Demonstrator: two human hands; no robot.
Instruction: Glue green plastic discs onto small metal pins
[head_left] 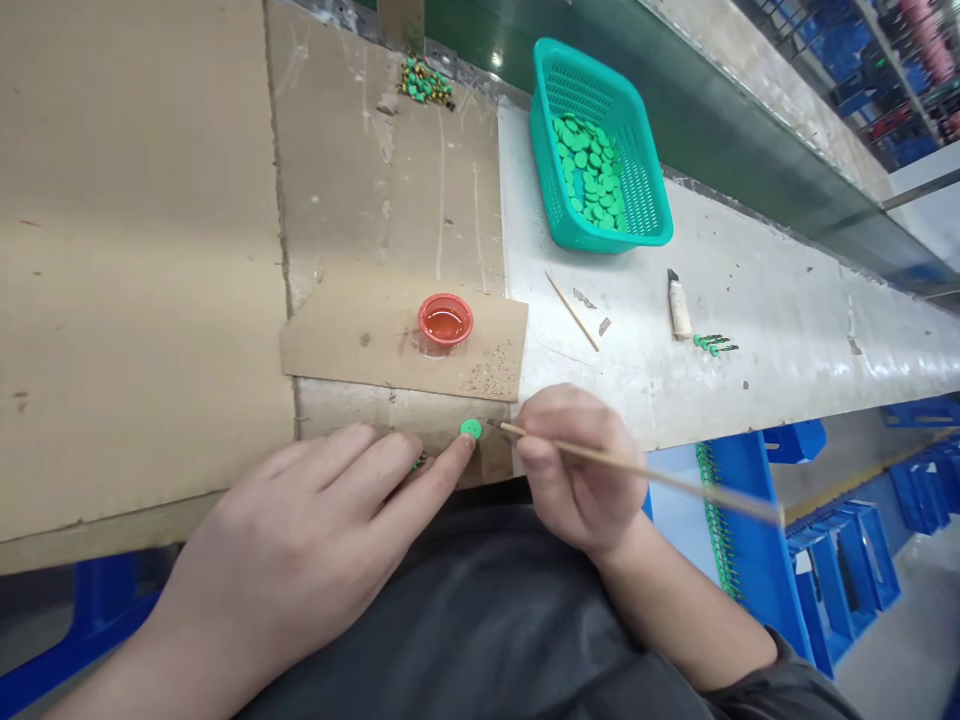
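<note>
My left hand (322,535) reaches in from the lower left, its index fingertip on the edge of a small green disc (471,428) with small dots on its face. Its thumb is hidden, and its other fingers are bent, with a bit of something green and dark (419,461) showing beneath them. A thin wooden stick (600,455) is pinched in my right hand (581,465). The stick's tip points left, a short way from the disc. Beyond both hands, a small red cup (445,320) of reddish liquid stands on a cardboard strip (352,335).
A teal basket (559,205) of green discs stands at the back. Small green and gold pieces (425,82) lie at the back left. Another stick (572,311), a wrapped tool (679,307) and several green-headed pieces (712,345) are on the right. Blue bins (847,580) stand below.
</note>
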